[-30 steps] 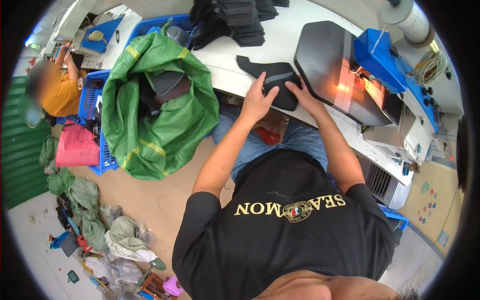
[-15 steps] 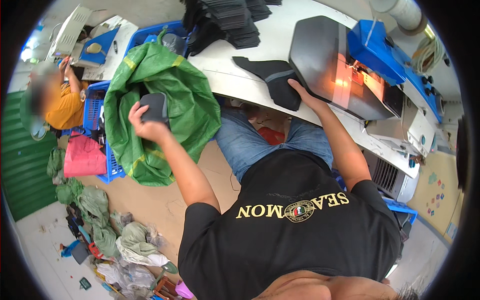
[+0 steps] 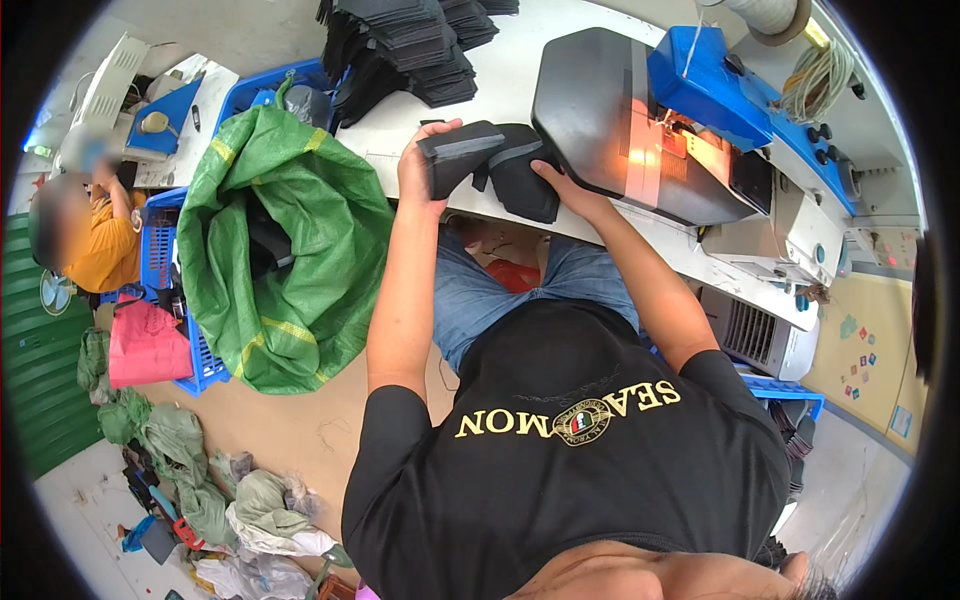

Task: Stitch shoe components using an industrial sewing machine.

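Observation:
My left hand (image 3: pixel 420 170) grips a black cut fabric piece (image 3: pixel 458 158) with a grey stripe, its thumb wrapped over the top edge. Right beside it lies a second black fabric piece (image 3: pixel 527 185), also striped grey, at the front edge of the white table. My right hand (image 3: pixel 572 190) pinches that piece at its right side, thumb on top and the other fingers mostly hidden. The two pieces meet or overlap between my hands. To my left stands a wide-mouthed green woven sack (image 3: pixel 340 215) with dark pieces (image 3: pixel 268 240) inside.
A blue sewing machine (image 3: pixel 715 85) with a lit needle area and dark bed plate (image 3: pixel 580 110) stands right of my hands. Stacked black pieces (image 3: pixel 400 45) lie at the back. Blue baskets (image 3: pixel 160 240) flank the sack. A person in orange (image 3: pixel 105 245) sits far left.
My left hand has swung right from over the sack to the table edge, holding a black piece. My right hand stays on its piece, which has turned and bunched. The whole view has shifted slightly.

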Demonstrator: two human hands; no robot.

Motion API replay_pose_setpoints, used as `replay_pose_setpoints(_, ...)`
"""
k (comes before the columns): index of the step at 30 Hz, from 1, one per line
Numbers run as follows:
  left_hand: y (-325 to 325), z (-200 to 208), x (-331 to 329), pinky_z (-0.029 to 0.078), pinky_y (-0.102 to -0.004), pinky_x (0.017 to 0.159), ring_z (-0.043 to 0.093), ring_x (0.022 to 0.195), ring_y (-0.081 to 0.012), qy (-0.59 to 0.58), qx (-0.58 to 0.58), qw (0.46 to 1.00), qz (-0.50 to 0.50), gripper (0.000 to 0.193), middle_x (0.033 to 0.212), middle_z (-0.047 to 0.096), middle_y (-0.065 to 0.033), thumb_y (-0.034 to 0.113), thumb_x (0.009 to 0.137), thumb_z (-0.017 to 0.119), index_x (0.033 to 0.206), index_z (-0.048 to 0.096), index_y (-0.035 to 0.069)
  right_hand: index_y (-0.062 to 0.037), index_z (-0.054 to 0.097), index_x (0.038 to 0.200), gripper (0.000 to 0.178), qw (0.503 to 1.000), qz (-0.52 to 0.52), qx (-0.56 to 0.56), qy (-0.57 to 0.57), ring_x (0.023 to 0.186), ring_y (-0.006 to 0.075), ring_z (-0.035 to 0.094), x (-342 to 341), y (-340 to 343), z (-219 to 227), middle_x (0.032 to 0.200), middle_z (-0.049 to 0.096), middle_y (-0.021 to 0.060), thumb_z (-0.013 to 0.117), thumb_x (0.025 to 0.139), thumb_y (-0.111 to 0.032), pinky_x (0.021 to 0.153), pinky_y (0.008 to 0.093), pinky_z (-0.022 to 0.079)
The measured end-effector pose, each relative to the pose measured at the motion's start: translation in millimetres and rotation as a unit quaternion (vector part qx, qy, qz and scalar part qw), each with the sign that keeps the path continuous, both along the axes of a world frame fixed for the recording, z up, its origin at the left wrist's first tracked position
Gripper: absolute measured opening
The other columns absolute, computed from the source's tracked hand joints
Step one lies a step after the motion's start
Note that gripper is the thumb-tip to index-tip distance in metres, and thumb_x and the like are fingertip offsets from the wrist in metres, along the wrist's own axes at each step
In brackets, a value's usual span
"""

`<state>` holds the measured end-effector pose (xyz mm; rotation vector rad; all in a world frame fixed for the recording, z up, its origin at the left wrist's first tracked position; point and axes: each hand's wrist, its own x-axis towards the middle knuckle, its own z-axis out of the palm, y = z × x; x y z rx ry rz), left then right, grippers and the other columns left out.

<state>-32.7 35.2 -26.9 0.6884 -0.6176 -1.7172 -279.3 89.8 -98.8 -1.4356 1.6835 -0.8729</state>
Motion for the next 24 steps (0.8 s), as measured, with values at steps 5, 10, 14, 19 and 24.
replay_pose_setpoints(5,-2,14,31,0.054,-0.0401,0.076,0.062,0.086,-0.0282,0.156,-0.169,0.952,-0.202,0.024,0.093,0.058,-0.0182,0.022,0.089,0.047,0.084,0.055,0.001,0.0014,0.055,0.123,0.068,1.0,0.015,0.006,-0.022,0.115,0.0308,0.053,10,4,29,0.123,0.056,0.0198,0.061,0.086,-0.055,0.099,0.0395,0.04)
replay_pose_setpoints(10,21,34,52,0.049,-0.0266,0.065,0.062,0.069,-0.0149,-0.226,-0.093,0.899,-0.364,0.019,0.076,0.063,-0.0075,0.021,0.077,0.054,0.073,0.059,0.003,-0.0003,0.049,0.131,0.064,0.988,0.043,-0.029,0.145,0.123,0.0324,0.048,21,20,83,0.134,0.049,0.02,0.065,0.085,-0.042,0.106,0.0371,0.035)
replay_pose_setpoints(14,44,19,16,0.049,-0.028,0.07,0.06,0.075,-0.0156,-0.312,-0.23,0.806,-0.447,0.021,0.08,0.062,-0.0067,0.022,0.077,0.062,0.082,0.06,0.002,-0.0043,0.053,0.124,0.053,0.92,0.252,-0.299,0.035,0.131,0.0373,0.038,43,51,116,0.139,0.042,0.0201,0.07,0.081,-0.029,0.108,0.0451,0.032)
replay_pose_setpoints(19,67,-6,0,0.049,-0.0308,0.083,0.062,0.093,-0.0167,-0.289,-0.185,0.833,-0.433,0.031,0.1,0.067,-0.0097,0.017,0.08,0.063,0.105,0.065,0.0,-0.0044,0.059,0.106,0.03,0.893,0.366,-0.261,-0.025,0.134,0.0381,0.035,49,61,126,0.136,0.046,0.0171,0.071,0.082,-0.017,0.107,0.048,0.032)
replay_pose_setpoints(24,45,-1,27,0.049,-0.0291,0.088,0.063,0.1,-0.0168,-0.066,0.019,0.898,-0.434,0.042,0.111,0.064,-0.0115,0.03,0.099,0.045,0.121,0.057,-0.005,-0.0015,0.062,0.093,0.02,0.944,0.239,-0.196,-0.112,0.096,0.0276,0.06,35,61,113,0.095,0.064,0.0105,0.07,0.084,-0.018,0.084,0.0364,0.046)
